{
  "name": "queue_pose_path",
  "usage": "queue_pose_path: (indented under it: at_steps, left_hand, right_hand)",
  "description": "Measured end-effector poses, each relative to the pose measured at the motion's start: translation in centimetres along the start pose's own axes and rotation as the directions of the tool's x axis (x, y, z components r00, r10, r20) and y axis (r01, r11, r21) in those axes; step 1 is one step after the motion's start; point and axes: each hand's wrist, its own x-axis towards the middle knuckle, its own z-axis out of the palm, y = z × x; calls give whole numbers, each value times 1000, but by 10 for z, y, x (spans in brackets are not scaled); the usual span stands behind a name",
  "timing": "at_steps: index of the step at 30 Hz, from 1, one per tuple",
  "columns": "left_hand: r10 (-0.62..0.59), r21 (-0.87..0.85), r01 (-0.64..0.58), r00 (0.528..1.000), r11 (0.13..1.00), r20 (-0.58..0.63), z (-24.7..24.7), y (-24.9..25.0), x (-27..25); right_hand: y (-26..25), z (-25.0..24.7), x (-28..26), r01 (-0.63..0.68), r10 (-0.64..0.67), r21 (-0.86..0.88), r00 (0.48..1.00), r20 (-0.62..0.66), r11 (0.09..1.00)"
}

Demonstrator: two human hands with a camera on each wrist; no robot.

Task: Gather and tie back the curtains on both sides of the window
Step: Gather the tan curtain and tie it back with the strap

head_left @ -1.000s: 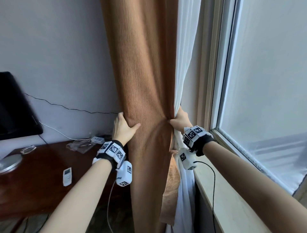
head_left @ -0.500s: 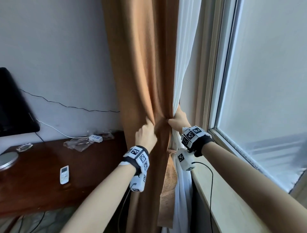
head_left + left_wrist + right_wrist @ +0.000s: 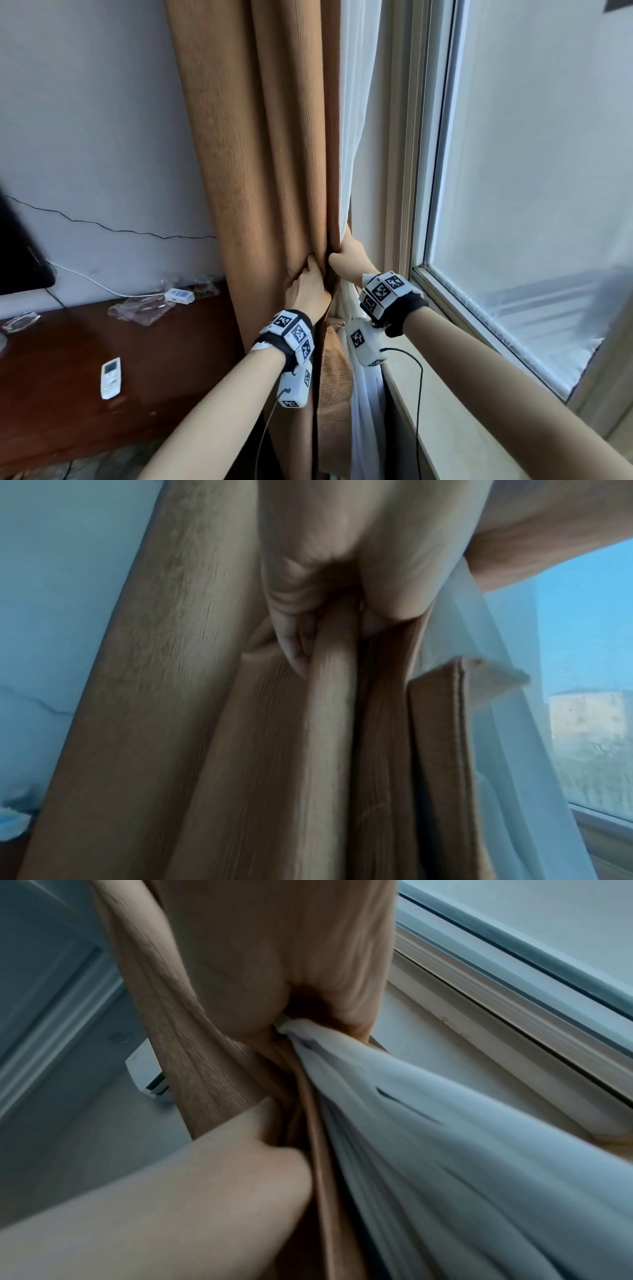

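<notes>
beside the window (image 3: 534,171), one brown curtain (image 3: 267,154) and one white sheer curtain (image 3: 356,120) hang bunched together. left hand (image 3: 306,291) clutches brown folds; right hand (image 3: 349,260) grasps both fabrics at the sheer's edge. only the right wrist view shows white cloth pinched in that fist; head view alone shows one white remote (image 3: 111,378) on the dark desk (image 3: 51,394).

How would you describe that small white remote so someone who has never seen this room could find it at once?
Start at the brown curtain hanging left of the window; a dark wooden desk sits to its left. The white remote lies flat on the desk's near part, alone. Unlike the white adapter back by the wall, it has a small screen and no cable.
</notes>
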Motion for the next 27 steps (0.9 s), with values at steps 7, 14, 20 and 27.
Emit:
queue_pose_path:
  at_steps: [7, 14, 20, 27]
  left_hand:
    - [31, -45, -19, 958, 999, 286, -2, -8, 18]
    - [163, -25, -168, 900, 986, 404, -8, -13, 17]
    - [125, -139, -123, 992, 983, 3, -60, -76, 41]
    - [-403, -385, 358, 914, 850, -41, -101, -137, 77]
  right_hand:
    - [0, -6, 2, -33, 22, 81, 990, 136, 996]
    - [9, 3, 4, 15, -14, 12, 999, -53, 1000]
    - [8, -10, 5, 5, -4, -52, 1000, 4, 999]
    - [10, -6, -1, 21, -24, -46, 997, -67, 999]
